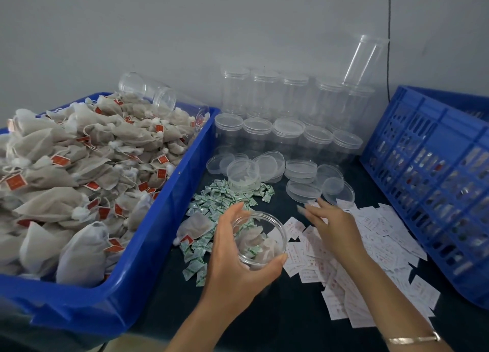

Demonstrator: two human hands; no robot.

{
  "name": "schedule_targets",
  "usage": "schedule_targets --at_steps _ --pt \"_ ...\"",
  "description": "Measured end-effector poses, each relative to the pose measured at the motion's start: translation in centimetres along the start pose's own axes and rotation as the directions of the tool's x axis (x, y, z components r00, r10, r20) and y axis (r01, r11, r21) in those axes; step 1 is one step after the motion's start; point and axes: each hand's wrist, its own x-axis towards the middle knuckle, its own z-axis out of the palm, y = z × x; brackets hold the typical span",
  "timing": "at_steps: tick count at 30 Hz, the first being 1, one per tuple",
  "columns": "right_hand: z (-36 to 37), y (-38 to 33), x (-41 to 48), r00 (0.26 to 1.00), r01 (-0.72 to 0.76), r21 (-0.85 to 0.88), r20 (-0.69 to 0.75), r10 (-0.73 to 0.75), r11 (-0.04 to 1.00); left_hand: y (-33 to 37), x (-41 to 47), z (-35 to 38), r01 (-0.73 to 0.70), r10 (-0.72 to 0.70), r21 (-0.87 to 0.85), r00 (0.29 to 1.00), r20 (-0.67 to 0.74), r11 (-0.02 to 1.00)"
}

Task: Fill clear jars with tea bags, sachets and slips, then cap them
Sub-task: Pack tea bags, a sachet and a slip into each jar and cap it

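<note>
While I view lower centre: left hand (238, 256) grips open jar (260, 239), tea bags + sachet inside. Right hand (333, 226) w/ fingers spread, flat over slips (370, 246), centre-right; can't tell if any pinched. Loose lids (304, 177) mid-frame.

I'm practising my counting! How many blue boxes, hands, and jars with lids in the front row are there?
Blue boxes: 2
Hands: 2
Lidded front-row jars: 5
Total: 9
</note>
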Motion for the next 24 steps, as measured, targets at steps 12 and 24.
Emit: schedule_targets --at_steps 12,24 --pt "-4.4 -9.5 -4.7 0.906 0.248 0.462 0.201 -0.373 0.852 0.1 0.0 0.1 0.005 -0.005 -0.034 1.0 0.004 0.999" --pt "-1.3 -10.3 -3.1 0.882 0.453 -0.283 0.282 -0.378 0.845 0.4 0.1 0.0 -0.026 0.025 -0.055 1.0 -0.016 0.998"
